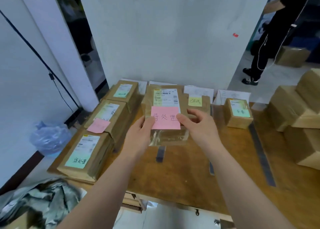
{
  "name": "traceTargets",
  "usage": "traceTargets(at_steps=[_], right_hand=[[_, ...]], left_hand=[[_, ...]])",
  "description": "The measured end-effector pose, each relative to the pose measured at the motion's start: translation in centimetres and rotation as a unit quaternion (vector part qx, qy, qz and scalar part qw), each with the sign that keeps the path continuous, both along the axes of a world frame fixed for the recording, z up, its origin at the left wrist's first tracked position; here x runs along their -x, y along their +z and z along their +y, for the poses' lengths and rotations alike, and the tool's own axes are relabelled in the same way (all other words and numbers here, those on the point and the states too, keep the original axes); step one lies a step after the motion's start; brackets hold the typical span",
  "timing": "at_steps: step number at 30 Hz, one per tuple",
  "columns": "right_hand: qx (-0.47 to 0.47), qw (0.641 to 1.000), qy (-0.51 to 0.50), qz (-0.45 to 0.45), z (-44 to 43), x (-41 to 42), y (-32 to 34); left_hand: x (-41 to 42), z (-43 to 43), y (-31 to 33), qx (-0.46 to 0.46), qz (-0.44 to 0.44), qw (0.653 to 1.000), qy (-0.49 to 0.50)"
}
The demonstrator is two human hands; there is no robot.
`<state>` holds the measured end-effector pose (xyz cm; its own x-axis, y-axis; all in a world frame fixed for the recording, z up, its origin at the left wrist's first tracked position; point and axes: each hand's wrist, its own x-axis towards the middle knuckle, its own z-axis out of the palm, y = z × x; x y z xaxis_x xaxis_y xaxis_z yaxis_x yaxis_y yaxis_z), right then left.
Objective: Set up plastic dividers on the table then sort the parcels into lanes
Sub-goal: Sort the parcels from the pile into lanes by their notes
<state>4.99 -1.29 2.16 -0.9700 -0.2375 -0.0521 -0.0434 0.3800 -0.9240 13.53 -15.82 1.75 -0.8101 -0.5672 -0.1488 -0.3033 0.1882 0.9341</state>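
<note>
Table: a wooden table (181, 180) stands against a pale wall, carrying brown parcels arranged in rows that run away from the camera.
Box stack: plain cardboard boxes (294, 111) are piled at the table's right edge.
Left row: three taped parcels lie end to end along the left side, the near parcel (83, 156) bearing a green note, the middle parcel (107, 116) a loose pink one, and the far parcel (124, 91) another green one.
Centre parcel: the centre parcel (166, 100) sits in the middle row, shipping label up, just in front of a back parcel (199, 104) with a yellow note (whether it rests on the wood or is raised slightly cannot be told).
Left hand (140, 131): it grasps the centre parcel's left near corner, thumb on top.
Right hand (199, 124): its fingers curl over the parcel's right side, with the thumb tip at the note's edge.
Small parcel: a small parcel (239, 112) with a green note stands alone in the row to the right.
Dividers: a long grey divider (261, 152) lies flat between the small parcel and the box stack; a thin divider (211, 166) runs between the middle row and the small parcel's; a short grey strip (161, 153) pokes out below the centre parcel's near end.
Pink note: a handwritten pink sticky note (165, 117) lies on the centre parcel, pinned between both thumbs.
</note>
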Motion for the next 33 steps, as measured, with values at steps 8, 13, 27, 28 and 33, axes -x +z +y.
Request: traceTargets(at_steps=[8, 13, 27, 28, 33], right_hand=[[-0.004, 0.998, 0.062, 0.001, -8.9, 4.5, 0.3], [0.007, 0.998, 0.069, -0.003, -15.1, 7.8, -0.2], [-0.001, 0.999, 0.000, -0.046, -30.9, 14.4, -4.3], [-0.002, 0.999, -0.001, -0.051, -31.7, 14.8, -4.8], [-0.009, 0.997, -0.018, -0.068, -35.2, 16.5, -6.7]], left_hand=[[2.4, -8.2, 0.3, 0.002, -0.008, 0.999, 0.042], [5.2, -13.9, 0.4, 0.003, 0.005, 0.999, 0.053], [15.2, -31.9, -3.8, -0.016, -0.001, 0.998, -0.056], [15.8, -32.8, -4.2, -0.018, -0.004, 0.998, -0.063], [18.4, -36.7, -6.7, -0.023, -0.026, 0.996, -0.080]])
